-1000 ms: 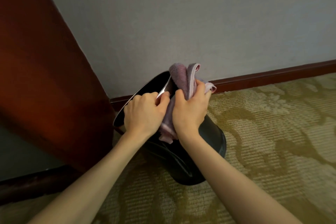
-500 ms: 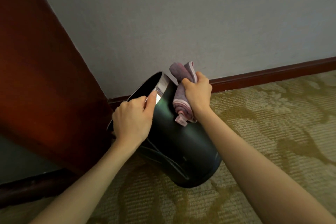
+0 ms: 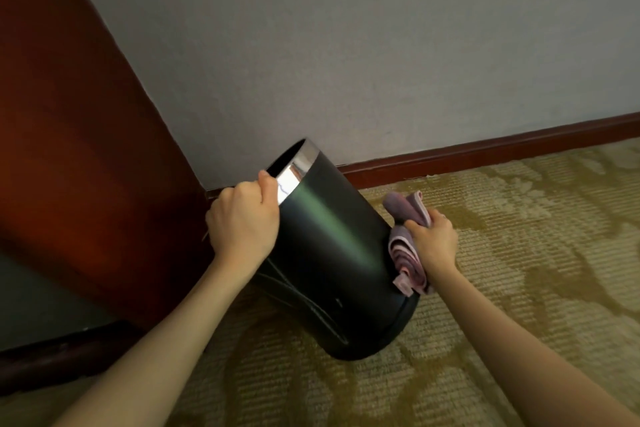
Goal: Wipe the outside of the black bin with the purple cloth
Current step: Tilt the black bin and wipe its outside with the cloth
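Since half a second earlier, the right hand [image 3: 433, 244] has slid the purple cloth [image 3: 405, 256] down the black bin [image 3: 329, 253], from near the rim to the lower wall close to the base. Its fingers curl around the bunched cloth, pressing it against the bin's right side. The left hand [image 3: 242, 222] grips the shiny metal rim [image 3: 294, 173], thumb over the edge. The bin is tilted, mouth toward the upper left, base low over a patterned beige carpet [image 3: 519, 253], near a grey wall [image 3: 381, 45] with a dark red skirting board [image 3: 485, 152]. A reddish wooden panel [image 3: 69, 114] stands at left.
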`<action>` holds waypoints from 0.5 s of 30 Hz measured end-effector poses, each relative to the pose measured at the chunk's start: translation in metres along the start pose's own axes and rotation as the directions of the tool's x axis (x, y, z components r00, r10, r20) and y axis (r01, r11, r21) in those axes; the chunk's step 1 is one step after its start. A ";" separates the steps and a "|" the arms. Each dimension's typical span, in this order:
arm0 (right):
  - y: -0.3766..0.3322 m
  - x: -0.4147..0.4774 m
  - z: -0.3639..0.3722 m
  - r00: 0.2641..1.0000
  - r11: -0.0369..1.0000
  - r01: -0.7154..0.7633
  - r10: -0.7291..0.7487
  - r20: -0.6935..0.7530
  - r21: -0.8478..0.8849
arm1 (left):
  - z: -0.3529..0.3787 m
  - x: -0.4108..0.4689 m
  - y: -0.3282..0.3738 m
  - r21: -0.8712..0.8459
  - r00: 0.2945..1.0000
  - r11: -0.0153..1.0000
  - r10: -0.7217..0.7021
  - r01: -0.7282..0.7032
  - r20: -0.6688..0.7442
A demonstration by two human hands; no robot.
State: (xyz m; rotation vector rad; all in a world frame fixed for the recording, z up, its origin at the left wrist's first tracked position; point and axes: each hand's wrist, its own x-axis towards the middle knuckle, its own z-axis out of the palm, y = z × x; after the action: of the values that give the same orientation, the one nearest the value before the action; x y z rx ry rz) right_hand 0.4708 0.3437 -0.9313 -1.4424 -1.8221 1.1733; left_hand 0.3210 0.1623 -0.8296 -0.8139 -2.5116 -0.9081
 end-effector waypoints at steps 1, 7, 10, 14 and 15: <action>0.002 -0.002 0.000 0.999 0.999 -0.029 0.030 -0.031 0.014 | 0.001 -0.002 0.006 0.020 1.000 1.000 0.009 -0.009 -0.015; -0.026 -0.024 0.006 0.978 0.985 -0.114 0.134 -0.159 0.129 | 0.008 -0.006 0.033 0.076 0.996 0.993 0.087 -0.086 -0.014; -0.060 -0.036 0.007 0.988 0.983 -0.015 0.043 -0.150 0.181 | 0.010 -0.006 0.040 0.091 0.996 0.992 0.092 -0.092 0.001; -0.099 -0.063 0.016 0.972 0.947 0.226 -0.202 -0.121 0.227 | 0.009 -0.002 0.040 0.100 0.996 0.991 0.090 -0.088 -0.015; -0.104 -0.070 0.020 0.955 0.928 0.295 -0.276 -0.112 0.228 | 0.009 0.000 0.040 0.095 0.996 0.992 0.089 -0.087 -0.021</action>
State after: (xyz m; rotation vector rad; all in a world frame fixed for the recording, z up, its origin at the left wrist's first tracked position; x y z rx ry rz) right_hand 0.4238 0.2659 -0.8429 -1.0305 -1.6985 1.1278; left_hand 0.3444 0.1932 -0.8177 -0.8704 -2.4552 -0.7603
